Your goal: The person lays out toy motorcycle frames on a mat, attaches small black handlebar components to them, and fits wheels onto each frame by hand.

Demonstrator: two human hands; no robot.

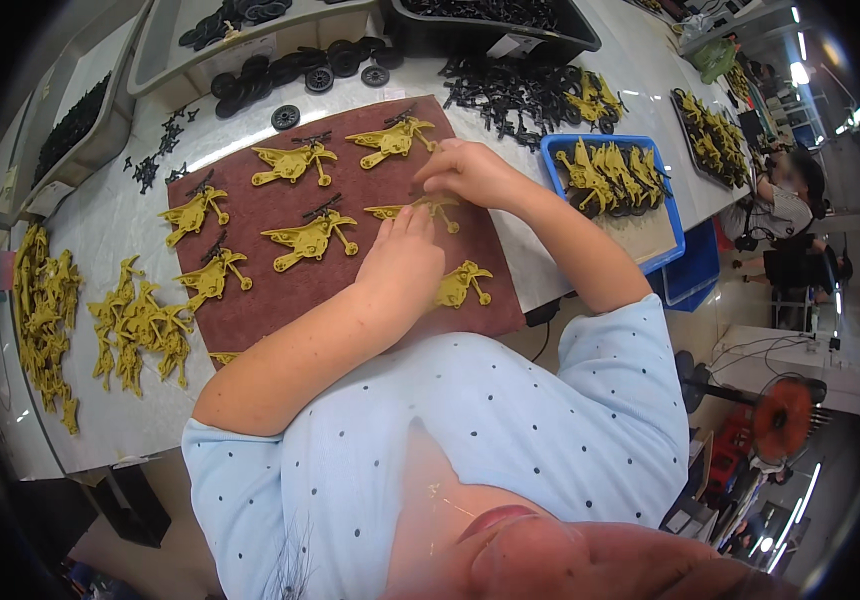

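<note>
A maroon cloth (250, 310) carries several yellow plastic toy motorcycle frames, among them one frame (315, 238) at the middle with a black handlebar piece on its top. My left hand (408, 258) reaches across with its fingers pressed down on another yellow frame (442, 208), partly covering it. Just above that frame is my right hand (472, 172), its thumb and fingers curled together. Whatever lies between those fingertips is too small to make out. One yellow frame (463, 285) close to my body shows no black piece; my left hand and wrist lie beside it.
Loose yellow frames (140, 325) are heaped at the left. Black wheels (285, 118) and small black parts (500, 95) lie behind the cloth, near grey bins (190, 75) and a black bin (495, 35). A blue tray (678, 225) of assembled yellow toys stands right.
</note>
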